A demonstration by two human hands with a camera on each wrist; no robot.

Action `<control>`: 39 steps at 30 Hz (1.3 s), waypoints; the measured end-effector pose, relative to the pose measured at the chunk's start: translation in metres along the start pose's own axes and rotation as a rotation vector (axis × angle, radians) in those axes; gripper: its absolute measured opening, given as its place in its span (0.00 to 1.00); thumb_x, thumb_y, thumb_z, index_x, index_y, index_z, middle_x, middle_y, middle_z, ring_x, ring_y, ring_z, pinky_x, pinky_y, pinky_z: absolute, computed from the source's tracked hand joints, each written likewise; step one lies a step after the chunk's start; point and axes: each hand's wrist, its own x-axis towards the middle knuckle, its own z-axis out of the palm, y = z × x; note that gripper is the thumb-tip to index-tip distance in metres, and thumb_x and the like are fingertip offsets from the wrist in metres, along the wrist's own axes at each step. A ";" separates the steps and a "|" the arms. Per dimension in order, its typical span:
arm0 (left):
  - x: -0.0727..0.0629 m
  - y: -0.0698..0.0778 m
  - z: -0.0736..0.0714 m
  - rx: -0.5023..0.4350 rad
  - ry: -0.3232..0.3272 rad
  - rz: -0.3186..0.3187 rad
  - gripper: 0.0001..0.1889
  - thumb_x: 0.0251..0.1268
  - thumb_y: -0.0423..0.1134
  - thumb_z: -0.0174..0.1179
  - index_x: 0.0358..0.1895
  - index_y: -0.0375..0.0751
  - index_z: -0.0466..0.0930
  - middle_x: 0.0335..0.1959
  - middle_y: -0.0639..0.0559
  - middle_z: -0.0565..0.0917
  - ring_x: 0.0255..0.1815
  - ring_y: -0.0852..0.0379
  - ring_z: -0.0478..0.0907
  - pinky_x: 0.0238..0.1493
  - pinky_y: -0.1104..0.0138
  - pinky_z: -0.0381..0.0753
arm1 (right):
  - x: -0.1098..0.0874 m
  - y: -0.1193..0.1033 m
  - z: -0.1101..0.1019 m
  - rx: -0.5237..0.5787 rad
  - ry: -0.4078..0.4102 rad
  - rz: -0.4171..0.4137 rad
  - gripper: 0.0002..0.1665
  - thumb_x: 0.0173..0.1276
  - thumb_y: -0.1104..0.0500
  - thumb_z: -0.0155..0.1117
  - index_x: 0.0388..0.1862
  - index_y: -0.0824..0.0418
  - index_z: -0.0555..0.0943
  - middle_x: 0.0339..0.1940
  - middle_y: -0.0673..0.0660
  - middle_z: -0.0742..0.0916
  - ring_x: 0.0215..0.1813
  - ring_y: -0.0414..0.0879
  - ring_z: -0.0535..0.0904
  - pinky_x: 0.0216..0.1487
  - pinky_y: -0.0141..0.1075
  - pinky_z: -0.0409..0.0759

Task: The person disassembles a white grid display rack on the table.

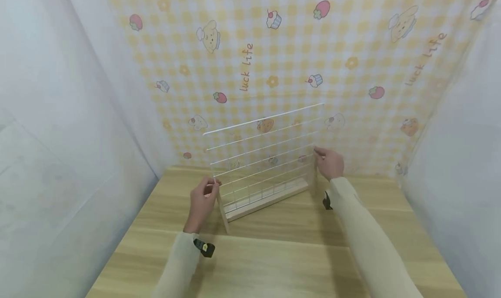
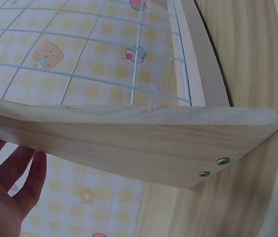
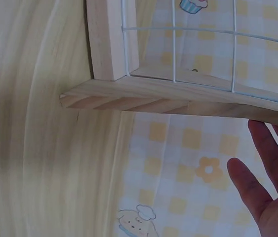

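Note:
A rack with a white wire grid (image 1: 263, 118) stands on the table, its wooden base bar (image 1: 268, 200) running between two wooden side panels. At its left end, my left hand (image 1: 202, 200) pinches the upper part of the left side panel (image 2: 129, 143); two screw heads (image 2: 223, 161) show low on that panel. My right hand (image 1: 330, 164) grips the top of the right side panel (image 3: 178, 102) with its fingertips, the thumb mostly out of the right wrist view. Wires of the grid rise above both hands, and the rack sits turned, its left end nearer me.
Light wood-grain table top (image 1: 282, 263) lies under the rack. Close behind hangs a yellow-and-white checked cloth (image 1: 297, 54) with cartoon prints. Pale walls close in the left side (image 1: 78, 115) and the right side (image 1: 462, 159). Dark straps with small devices (image 1: 205, 248) sit at both wrists.

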 end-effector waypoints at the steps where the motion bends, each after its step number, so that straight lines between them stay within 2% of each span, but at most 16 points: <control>1: -0.003 0.001 -0.001 -0.007 0.009 -0.007 0.08 0.77 0.35 0.52 0.45 0.34 0.79 0.54 0.41 0.86 0.48 0.48 0.86 0.46 0.68 0.85 | 0.001 -0.002 0.001 0.000 -0.004 -0.004 0.19 0.76 0.56 0.57 0.61 0.60 0.82 0.59 0.63 0.86 0.33 0.60 0.85 0.21 0.34 0.70; 2: -0.006 0.002 -0.001 -0.013 0.015 -0.008 0.08 0.77 0.35 0.52 0.45 0.34 0.79 0.55 0.41 0.86 0.48 0.50 0.86 0.45 0.70 0.84 | 0.003 -0.004 0.001 0.008 -0.012 0.000 0.19 0.76 0.56 0.56 0.61 0.61 0.81 0.59 0.63 0.86 0.30 0.60 0.83 0.20 0.33 0.68; 4: -0.013 0.003 -0.004 -0.020 0.027 0.004 0.07 0.76 0.35 0.53 0.44 0.34 0.79 0.55 0.41 0.86 0.46 0.52 0.86 0.45 0.72 0.83 | 0.005 -0.010 0.002 0.023 -0.029 0.007 0.20 0.77 0.55 0.55 0.62 0.60 0.81 0.60 0.64 0.85 0.29 0.57 0.80 0.21 0.33 0.67; 6: -0.019 0.005 -0.006 -0.018 0.030 0.021 0.06 0.76 0.35 0.54 0.44 0.36 0.79 0.53 0.43 0.87 0.46 0.51 0.86 0.45 0.72 0.82 | 0.007 -0.014 0.003 0.043 -0.042 0.011 0.20 0.77 0.55 0.55 0.62 0.60 0.81 0.61 0.64 0.85 0.33 0.59 0.80 0.23 0.33 0.67; 9: -0.026 0.006 -0.010 -0.014 0.029 0.059 0.06 0.77 0.38 0.55 0.44 0.39 0.80 0.51 0.46 0.88 0.46 0.45 0.86 0.47 0.70 0.82 | 0.010 -0.018 0.005 0.050 -0.040 0.006 0.20 0.77 0.56 0.55 0.62 0.59 0.81 0.61 0.63 0.85 0.44 0.60 0.82 0.25 0.32 0.67; 12: -0.032 0.008 -0.011 -0.005 0.023 0.077 0.07 0.77 0.40 0.55 0.46 0.41 0.79 0.51 0.47 0.88 0.48 0.40 0.84 0.47 0.68 0.82 | 0.013 -0.020 0.008 0.063 -0.033 0.005 0.18 0.76 0.57 0.56 0.61 0.59 0.82 0.59 0.64 0.86 0.36 0.58 0.82 0.19 0.32 0.66; 14: -0.035 0.009 -0.011 -0.009 0.031 0.079 0.07 0.77 0.40 0.55 0.46 0.41 0.80 0.51 0.46 0.88 0.48 0.39 0.84 0.46 0.66 0.83 | 0.015 -0.021 0.009 0.072 -0.038 0.010 0.18 0.76 0.57 0.57 0.61 0.59 0.82 0.57 0.64 0.87 0.29 0.51 0.79 0.17 0.32 0.65; 16: -0.038 0.010 -0.010 -0.014 0.051 0.080 0.06 0.76 0.38 0.56 0.46 0.41 0.80 0.51 0.45 0.88 0.47 0.40 0.85 0.45 0.65 0.83 | 0.016 -0.023 0.010 0.082 -0.053 0.014 0.19 0.76 0.57 0.57 0.62 0.59 0.81 0.56 0.66 0.87 0.23 0.44 0.76 0.17 0.32 0.66; 18: -0.041 0.011 -0.009 -0.022 0.077 0.084 0.05 0.75 0.36 0.57 0.45 0.40 0.80 0.51 0.45 0.88 0.46 0.40 0.85 0.44 0.66 0.83 | 0.018 -0.023 0.011 0.091 -0.067 0.015 0.20 0.76 0.56 0.57 0.63 0.58 0.81 0.54 0.67 0.88 0.19 0.43 0.72 0.17 0.32 0.66; 21: -0.042 0.011 -0.005 -0.021 0.115 0.105 0.04 0.73 0.34 0.58 0.45 0.39 0.81 0.49 0.45 0.89 0.44 0.45 0.85 0.44 0.68 0.82 | 0.020 -0.023 0.012 0.097 -0.068 0.003 0.20 0.77 0.57 0.56 0.64 0.59 0.80 0.53 0.68 0.88 0.25 0.48 0.81 0.19 0.31 0.69; 25: -0.042 0.008 0.001 -0.031 0.134 0.117 0.05 0.74 0.36 0.58 0.46 0.40 0.81 0.46 0.45 0.89 0.43 0.48 0.85 0.45 0.70 0.82 | 0.018 -0.022 0.014 0.084 -0.052 -0.012 0.20 0.78 0.57 0.54 0.65 0.60 0.79 0.56 0.68 0.87 0.43 0.60 0.88 0.24 0.37 0.78; 28: -0.044 0.006 0.004 -0.054 0.139 0.107 0.07 0.75 0.38 0.57 0.48 0.41 0.80 0.46 0.43 0.88 0.45 0.45 0.84 0.46 0.68 0.83 | 0.011 -0.024 0.016 0.065 -0.078 -0.015 0.23 0.79 0.56 0.50 0.69 0.61 0.74 0.60 0.68 0.84 0.53 0.63 0.86 0.41 0.48 0.85; 30: -0.046 0.006 0.005 -0.065 0.145 0.097 0.07 0.76 0.39 0.56 0.49 0.42 0.80 0.47 0.41 0.87 0.46 0.44 0.84 0.46 0.65 0.84 | 0.005 -0.025 0.018 0.057 -0.104 -0.021 0.26 0.80 0.56 0.48 0.73 0.61 0.70 0.61 0.69 0.83 0.56 0.65 0.84 0.53 0.54 0.83; 32: -0.049 0.006 0.006 -0.065 0.153 0.082 0.08 0.76 0.40 0.56 0.50 0.42 0.79 0.47 0.41 0.87 0.48 0.45 0.84 0.47 0.62 0.85 | -0.002 -0.027 0.021 0.064 -0.117 -0.027 0.28 0.80 0.55 0.45 0.75 0.62 0.67 0.63 0.71 0.82 0.59 0.66 0.83 0.61 0.57 0.80; 35: -0.052 0.006 0.006 -0.063 0.161 0.063 0.08 0.76 0.41 0.56 0.51 0.43 0.79 0.48 0.44 0.86 0.49 0.50 0.83 0.50 0.60 0.84 | -0.010 -0.030 0.028 0.104 -0.093 -0.032 0.28 0.81 0.54 0.44 0.75 0.64 0.65 0.62 0.73 0.82 0.60 0.67 0.82 0.62 0.58 0.79; 39: -0.054 0.004 0.006 -0.066 0.168 0.047 0.09 0.77 0.41 0.55 0.52 0.42 0.78 0.49 0.48 0.86 0.50 0.51 0.83 0.52 0.65 0.82 | -0.021 -0.037 0.035 0.210 -0.046 0.007 0.28 0.80 0.54 0.44 0.72 0.68 0.68 0.63 0.73 0.81 0.60 0.67 0.81 0.62 0.57 0.80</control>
